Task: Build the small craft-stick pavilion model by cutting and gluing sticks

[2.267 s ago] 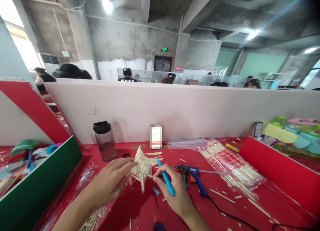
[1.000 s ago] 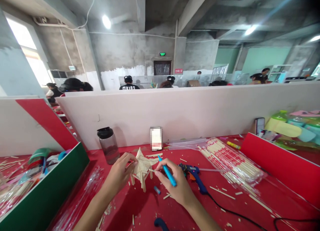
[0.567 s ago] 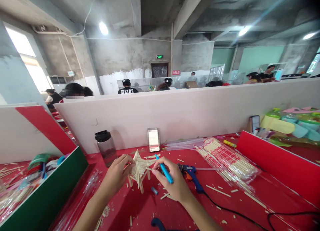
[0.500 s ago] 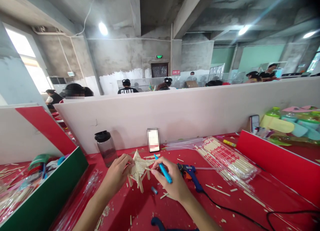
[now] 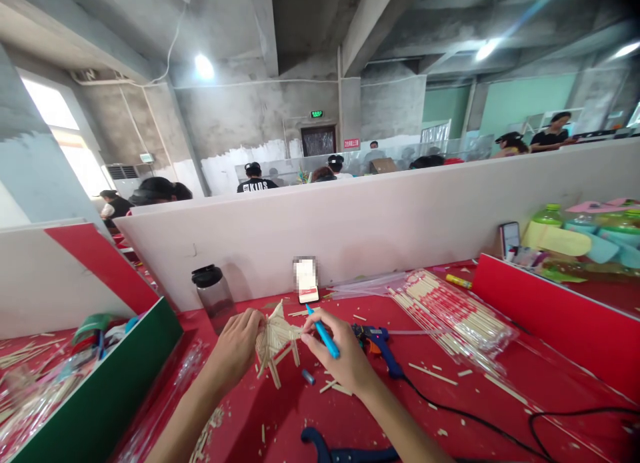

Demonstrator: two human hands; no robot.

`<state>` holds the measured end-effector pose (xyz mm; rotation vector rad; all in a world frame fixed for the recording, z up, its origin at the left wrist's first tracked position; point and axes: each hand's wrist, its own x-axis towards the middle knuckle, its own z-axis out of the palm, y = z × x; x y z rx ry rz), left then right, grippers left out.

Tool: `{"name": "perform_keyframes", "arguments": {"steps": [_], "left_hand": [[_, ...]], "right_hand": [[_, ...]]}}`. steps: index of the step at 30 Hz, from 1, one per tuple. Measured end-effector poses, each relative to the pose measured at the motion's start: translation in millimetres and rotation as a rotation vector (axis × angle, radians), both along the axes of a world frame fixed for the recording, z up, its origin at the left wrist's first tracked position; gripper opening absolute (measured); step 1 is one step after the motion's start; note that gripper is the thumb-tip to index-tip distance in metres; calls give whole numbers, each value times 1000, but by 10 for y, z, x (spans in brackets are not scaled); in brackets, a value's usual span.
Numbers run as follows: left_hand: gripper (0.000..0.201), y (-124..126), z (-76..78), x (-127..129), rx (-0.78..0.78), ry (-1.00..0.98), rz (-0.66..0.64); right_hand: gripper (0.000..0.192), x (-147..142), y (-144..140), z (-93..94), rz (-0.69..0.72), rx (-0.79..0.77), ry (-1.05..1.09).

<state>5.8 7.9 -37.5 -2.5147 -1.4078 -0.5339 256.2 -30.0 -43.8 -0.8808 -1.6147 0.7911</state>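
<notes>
On the red table (image 5: 465,409), left hand (image 5: 235,346) clasps stick model (image 5: 275,339); right hand (image 5: 343,359) grips pen (image 5: 323,329) beside glue gun (image 5: 377,343).

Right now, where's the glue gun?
In the head view the glue gun lies on the red table, just right of the right hand holding the blue pen, left of the bagged sticks.

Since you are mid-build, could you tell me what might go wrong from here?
The stick model is pinched only at its edges by the left hand and right hand, so a joint could snap. The pen in the right grip could mark it. The glue gun cord could snag an arm.
</notes>
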Motion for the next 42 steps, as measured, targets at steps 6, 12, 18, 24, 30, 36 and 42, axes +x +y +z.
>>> {"name": "perform_keyframes", "arguments": {"steps": [6,12,18,24,30,36,42], "left_hand": [[14,25,55,-19,25,-166,14],[15,-67,216,-121,-10,-314,226],[18,-321,304,-327,7,-320,357],[26,-585,259,-425,59,-253,179],[24,-723,324,-4,-47,-319,-97],[21,-634,384,227,-182,-274,-264],[22,-555,405,378,-252,-230,-376]], "right_hand": [[4,9,15,-11,8,14,10],[4,6,2,-30,11,9,-9],[6,0,-41,12,9,7,-31],[4,-33,-108,40,50,29,-61],[3,-45,-225,71,82,88,-161],[4,22,-381,-7,-5,81,-188],[9,76,-439,-162,-59,29,-184]]}}
